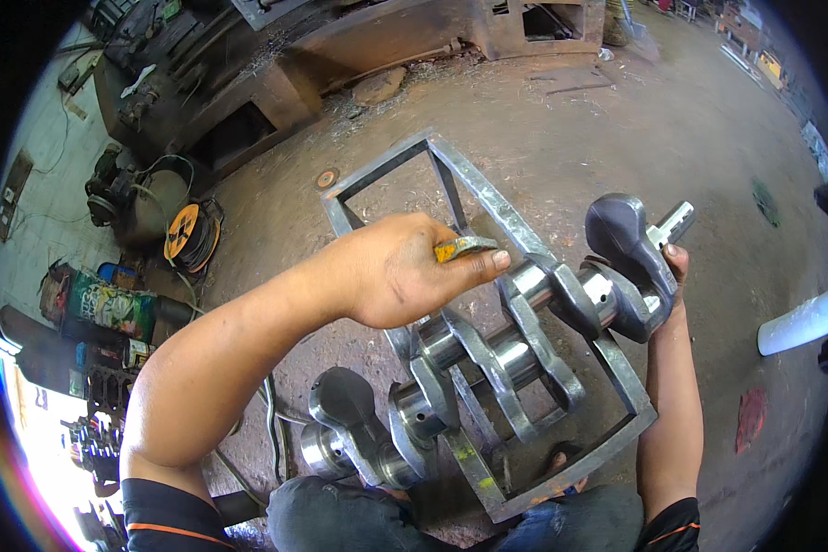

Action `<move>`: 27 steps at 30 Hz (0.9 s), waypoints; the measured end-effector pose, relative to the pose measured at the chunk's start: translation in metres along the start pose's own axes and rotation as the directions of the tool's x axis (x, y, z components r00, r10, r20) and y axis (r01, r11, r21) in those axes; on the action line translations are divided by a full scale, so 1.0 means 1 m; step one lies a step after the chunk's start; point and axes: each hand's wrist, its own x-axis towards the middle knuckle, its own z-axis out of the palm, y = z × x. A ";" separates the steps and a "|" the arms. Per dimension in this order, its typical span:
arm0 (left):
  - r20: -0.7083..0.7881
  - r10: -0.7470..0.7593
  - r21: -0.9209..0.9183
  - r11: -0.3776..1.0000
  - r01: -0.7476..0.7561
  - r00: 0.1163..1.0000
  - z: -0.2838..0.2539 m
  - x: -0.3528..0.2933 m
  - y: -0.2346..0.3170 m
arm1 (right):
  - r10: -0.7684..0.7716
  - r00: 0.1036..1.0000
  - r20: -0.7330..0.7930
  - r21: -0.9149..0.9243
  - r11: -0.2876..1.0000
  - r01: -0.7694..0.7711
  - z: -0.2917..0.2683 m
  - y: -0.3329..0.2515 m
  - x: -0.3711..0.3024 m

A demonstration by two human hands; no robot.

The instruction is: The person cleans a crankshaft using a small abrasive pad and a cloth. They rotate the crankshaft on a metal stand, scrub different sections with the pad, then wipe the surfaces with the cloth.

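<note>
Crankshaft (517, 361) lies slantwise across a rectangular metal frame (492, 201) in the head view, one end at the lower left, near the person's left knee (331, 515), the other at the upper right. Its journals shine; its webs are dark grey. The frame stands on the floor (543, 115), and its near corner sits between the person's legs.

The left hand (400, 276) is above the middle of the shaft, back of the hand upward. Its fingers are closed on a small metal piece (466, 247) with yellow paint, the thumb lying alongside; whatever is under the palm is hidden.

The right hand (677, 281) is at the upper-right end, fingertips against the base of the narrow stub. The end web covers much of that hand, so how tightly those fingers grasp cannot be told.

An orange reel (186, 232) wound with cable stands at the left, and a small round disc (327, 178) lies just beyond the frame. At the right are a white cylinder (793, 327) and a red cloth (751, 419).
</note>
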 end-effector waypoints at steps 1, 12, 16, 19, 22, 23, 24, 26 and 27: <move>0.025 -0.011 -0.018 1.000 0.011 1.000 -0.001 0.004 0.001 | 0.006 1.000 -0.008 0.002 1.000 -0.006 0.000 0.000 0.000; 0.101 -0.070 0.208 0.977 0.048 0.992 -0.016 0.014 0.056 | -0.016 0.998 0.063 0.017 1.000 0.015 -0.002 0.001 0.005; 0.072 -0.031 0.202 0.979 0.016 0.997 -0.008 0.015 0.072 | -0.024 0.996 0.083 0.014 1.000 0.023 -0.003 0.001 0.006; -0.078 -0.061 0.410 0.908 0.088 0.995 -0.006 0.017 0.081 | -0.041 0.993 0.108 0.019 0.999 0.039 -0.006 0.001 0.008; 0.017 -0.173 0.357 0.921 0.156 0.985 -0.003 0.009 0.088 | -0.059 0.988 0.141 0.030 0.998 0.055 -0.009 0.001 0.010; 0.058 -0.161 0.251 0.958 0.142 0.985 0.000 0.004 0.090 | -0.059 0.987 0.149 0.031 0.998 0.055 -0.010 0.001 0.011; 0.072 -0.116 0.222 0.970 0.098 0.991 0.004 0.000 0.092 | -0.058 0.985 0.160 0.029 0.998 0.055 -0.011 0.002 0.012; 0.113 -0.069 0.166 0.985 0.050 0.991 0.012 -0.006 0.096 | -0.059 0.984 0.170 0.042 0.998 0.052 -0.013 0.002 0.012; 0.106 -0.053 0.177 0.984 0.034 0.993 0.015 -0.008 0.098 | -0.058 0.983 0.174 0.045 0.998 0.051 -0.013 0.002 0.012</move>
